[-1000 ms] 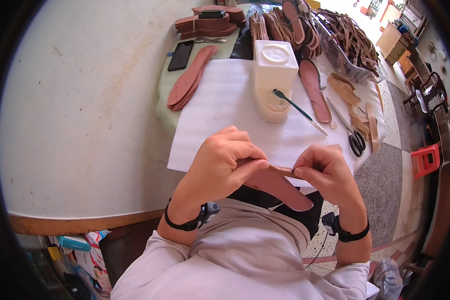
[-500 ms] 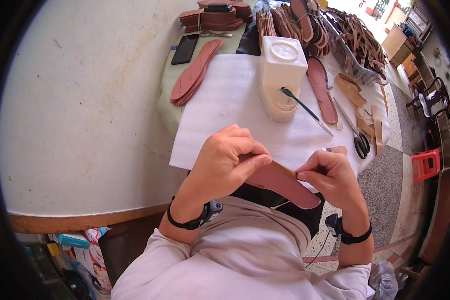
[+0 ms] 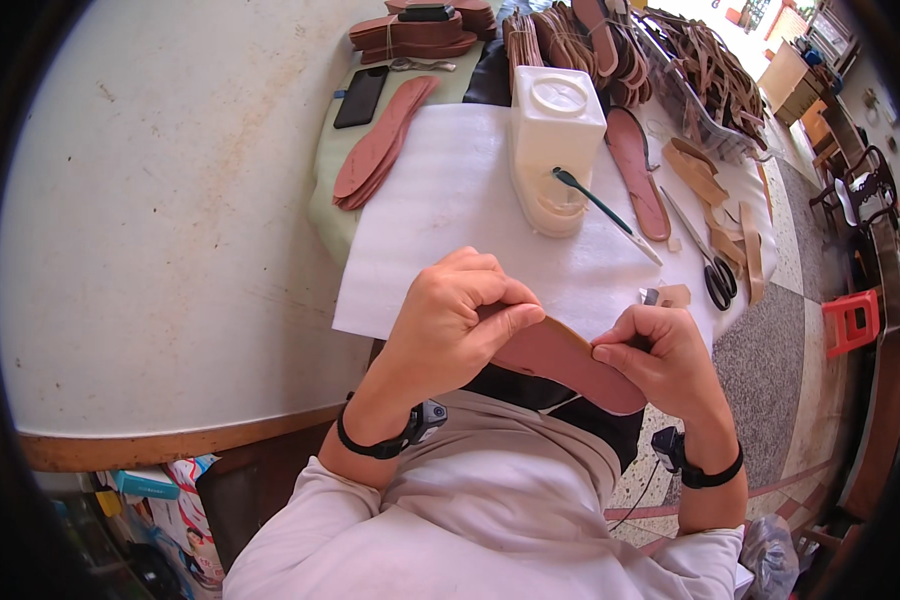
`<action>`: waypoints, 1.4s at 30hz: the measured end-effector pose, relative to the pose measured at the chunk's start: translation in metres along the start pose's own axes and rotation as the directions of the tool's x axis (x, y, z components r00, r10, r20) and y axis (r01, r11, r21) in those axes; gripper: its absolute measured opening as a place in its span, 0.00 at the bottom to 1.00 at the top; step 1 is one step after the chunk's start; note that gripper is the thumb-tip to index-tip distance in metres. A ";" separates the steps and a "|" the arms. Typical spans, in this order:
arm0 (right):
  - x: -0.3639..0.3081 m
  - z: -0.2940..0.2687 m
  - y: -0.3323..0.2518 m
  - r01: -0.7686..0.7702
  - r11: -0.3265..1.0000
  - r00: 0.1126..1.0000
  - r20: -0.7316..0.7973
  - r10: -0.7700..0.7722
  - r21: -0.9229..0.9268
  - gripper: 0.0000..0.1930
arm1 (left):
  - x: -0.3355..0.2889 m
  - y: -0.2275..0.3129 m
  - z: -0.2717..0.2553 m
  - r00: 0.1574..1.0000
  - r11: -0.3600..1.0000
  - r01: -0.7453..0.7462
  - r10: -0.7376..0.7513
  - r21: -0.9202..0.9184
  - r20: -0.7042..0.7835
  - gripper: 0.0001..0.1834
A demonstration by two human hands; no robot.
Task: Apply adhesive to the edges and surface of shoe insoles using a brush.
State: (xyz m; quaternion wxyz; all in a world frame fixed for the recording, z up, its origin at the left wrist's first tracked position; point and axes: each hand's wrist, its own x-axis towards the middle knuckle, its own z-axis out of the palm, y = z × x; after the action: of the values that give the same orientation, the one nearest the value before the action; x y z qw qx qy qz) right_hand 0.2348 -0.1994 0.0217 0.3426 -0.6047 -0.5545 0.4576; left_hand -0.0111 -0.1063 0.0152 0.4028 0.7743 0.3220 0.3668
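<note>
A reddish-brown shoe insole (image 3: 570,365) is held up above my lap, near the table's front edge. My left hand (image 3: 462,315) pinches its far edge between thumb and fingers and covers the left end. My right hand (image 3: 660,352) is closed on the same edge farther right, thumb pressed to fingertips. A thin tan line, perhaps a strip, runs along the edge between my hands. Beyond them stands a white plastic glue container (image 3: 560,140) with an open front. A dark green-handled brush (image 3: 605,215) leans out of it.
Black-handled scissors (image 3: 715,275), tan strips (image 3: 748,250) and a single insole (image 3: 638,175) lie at the right. Stacked insoles (image 3: 382,145) and a phone (image 3: 361,98) are at the left. Behind is a basket of brown strips (image 3: 705,90). A red stool (image 3: 850,322) stands on the floor.
The right end of the insole has tilted up slightly, and its edge shows a little more between my hands. Both hands keep their pinch almost in place. The view has shifted slightly.
</note>
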 end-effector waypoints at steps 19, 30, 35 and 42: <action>0.004 0.018 -0.016 0.232 0.923 0.969 -0.009 -0.246 -0.308 0.04 | -0.002 0.013 0.017 0.921 0.827 -0.388 0.332 0.406 0.202 0.05; 0.008 -0.030 -0.037 -0.023 0.977 0.958 0.275 0.082 -0.211 0.06 | 0.001 0.013 0.017 0.922 0.913 -0.338 0.273 0.229 0.273 0.05; 0.009 -0.031 -0.034 -0.041 0.985 0.941 0.324 0.094 -0.166 0.04 | 0.000 0.012 0.014 0.930 0.928 -0.304 0.241 0.213 0.276 0.03; 0.008 -0.032 -0.029 -0.136 0.990 0.943 0.301 0.143 -0.047 0.05 | -0.001 0.009 0.011 0.942 0.936 -0.288 0.238 0.204 0.238 0.03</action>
State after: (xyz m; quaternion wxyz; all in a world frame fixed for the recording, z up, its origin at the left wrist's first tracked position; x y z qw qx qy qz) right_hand 0.2542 -0.1843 0.0581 0.2123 -0.5691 -0.5622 0.5612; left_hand -0.0006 -0.1156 0.0178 0.2865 0.8871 0.2120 0.2932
